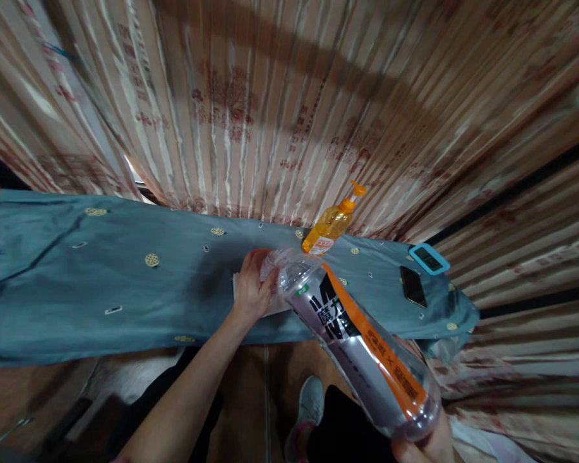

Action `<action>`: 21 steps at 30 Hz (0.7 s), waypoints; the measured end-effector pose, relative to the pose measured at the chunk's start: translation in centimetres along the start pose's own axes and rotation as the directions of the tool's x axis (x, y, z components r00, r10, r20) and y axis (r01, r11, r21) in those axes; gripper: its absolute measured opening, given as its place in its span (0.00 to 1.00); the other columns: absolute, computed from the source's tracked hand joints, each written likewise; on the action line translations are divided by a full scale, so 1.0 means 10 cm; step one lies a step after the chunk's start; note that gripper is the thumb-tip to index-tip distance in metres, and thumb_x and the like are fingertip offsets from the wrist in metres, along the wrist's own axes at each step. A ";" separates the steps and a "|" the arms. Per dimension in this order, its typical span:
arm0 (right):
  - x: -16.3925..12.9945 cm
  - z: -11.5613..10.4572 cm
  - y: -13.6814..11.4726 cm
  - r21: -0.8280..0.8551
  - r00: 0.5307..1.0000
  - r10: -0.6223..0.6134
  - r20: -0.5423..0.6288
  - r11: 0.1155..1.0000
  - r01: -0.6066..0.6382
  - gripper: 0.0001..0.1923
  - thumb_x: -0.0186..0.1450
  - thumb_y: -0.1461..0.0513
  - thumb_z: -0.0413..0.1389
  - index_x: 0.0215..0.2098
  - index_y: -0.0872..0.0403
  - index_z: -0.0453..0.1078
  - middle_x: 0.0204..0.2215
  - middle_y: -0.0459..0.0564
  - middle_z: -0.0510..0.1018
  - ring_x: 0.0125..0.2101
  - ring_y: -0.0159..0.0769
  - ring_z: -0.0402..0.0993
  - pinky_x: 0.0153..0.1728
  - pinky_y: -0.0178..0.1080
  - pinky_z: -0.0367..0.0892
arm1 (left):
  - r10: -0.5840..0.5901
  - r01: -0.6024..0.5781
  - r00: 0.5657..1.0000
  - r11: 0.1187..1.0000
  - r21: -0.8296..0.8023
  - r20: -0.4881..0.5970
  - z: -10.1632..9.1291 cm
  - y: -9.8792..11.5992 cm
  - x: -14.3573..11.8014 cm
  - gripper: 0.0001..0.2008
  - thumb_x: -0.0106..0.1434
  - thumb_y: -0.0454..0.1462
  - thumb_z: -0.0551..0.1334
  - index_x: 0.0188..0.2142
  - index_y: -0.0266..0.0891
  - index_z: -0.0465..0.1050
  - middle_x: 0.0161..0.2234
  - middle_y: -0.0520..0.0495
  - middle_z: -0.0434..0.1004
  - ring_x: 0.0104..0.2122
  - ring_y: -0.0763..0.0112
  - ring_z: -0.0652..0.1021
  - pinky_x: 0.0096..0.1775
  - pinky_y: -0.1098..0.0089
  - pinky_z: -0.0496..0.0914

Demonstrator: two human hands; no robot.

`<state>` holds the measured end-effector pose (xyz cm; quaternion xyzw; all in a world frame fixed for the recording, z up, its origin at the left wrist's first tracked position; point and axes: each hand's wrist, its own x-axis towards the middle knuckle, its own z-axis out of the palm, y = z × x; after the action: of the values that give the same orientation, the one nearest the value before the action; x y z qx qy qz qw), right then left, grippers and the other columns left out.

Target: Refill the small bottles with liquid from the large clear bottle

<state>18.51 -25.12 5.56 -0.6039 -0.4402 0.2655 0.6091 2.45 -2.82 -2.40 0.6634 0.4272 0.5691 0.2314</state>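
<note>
The right hand grips the base of a clear plastic bottle with a black, white and orange label, tilted so its neck points down toward the table, which is draped in a blue-grey cloth. The left hand closes around the bottle's neck, resting on a white cloth there. Just behind stands an orange pump bottle. To the right lie a dark phone and a blue-framed device. Striped curtains hang behind.

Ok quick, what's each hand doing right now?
Left hand: closed around the neck end of the plastic bottle.
Right hand: holding the bottle's base, mostly out of view.
</note>
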 end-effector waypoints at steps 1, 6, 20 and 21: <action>0.00 0.01 0.00 0.043 1.000 0.025 -0.012 0.999 -0.025 0.40 0.63 0.44 0.62 0.67 0.49 0.59 0.56 0.55 0.78 0.54 0.47 0.77 0.55 0.38 0.70 | -0.004 0.004 1.000 1.000 0.002 0.003 0.00 0.01 0.00 0.23 0.71 0.53 0.52 0.47 0.37 0.73 0.43 0.38 0.77 0.46 0.50 0.79 0.50 0.53 0.74; -0.01 0.03 0.02 0.154 0.994 0.101 -0.052 0.984 -0.092 0.46 0.57 0.45 0.68 0.67 0.51 0.61 0.55 0.55 0.79 0.55 0.45 0.77 0.54 0.33 0.69 | -0.043 0.042 0.999 0.999 0.009 0.034 -0.03 0.05 0.02 0.21 0.70 0.50 0.53 0.47 0.38 0.73 0.44 0.38 0.77 0.47 0.52 0.79 0.51 0.56 0.73; -0.02 0.03 -0.01 0.138 0.990 0.132 -0.047 0.983 -0.124 0.46 0.57 0.44 0.67 0.67 0.50 0.60 0.55 0.54 0.79 0.55 0.46 0.77 0.56 0.34 0.67 | -0.072 0.071 0.997 0.997 0.019 0.039 -0.03 0.05 0.03 0.17 0.67 0.46 0.54 0.47 0.39 0.72 0.45 0.37 0.78 0.47 0.52 0.79 0.51 0.55 0.73; -0.02 0.02 -0.01 0.139 0.992 0.120 -0.039 0.984 -0.114 0.46 0.57 0.45 0.67 0.68 0.50 0.60 0.55 0.54 0.79 0.54 0.47 0.77 0.56 0.35 0.68 | -0.068 0.067 0.997 0.998 0.017 0.036 -0.03 0.05 0.03 0.17 0.68 0.46 0.54 0.47 0.39 0.72 0.45 0.37 0.78 0.47 0.52 0.79 0.51 0.55 0.73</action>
<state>18.19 -25.19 5.56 -0.5919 -0.3702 0.3160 0.6424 2.34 -2.89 -1.83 0.6607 0.4495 0.5453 0.2532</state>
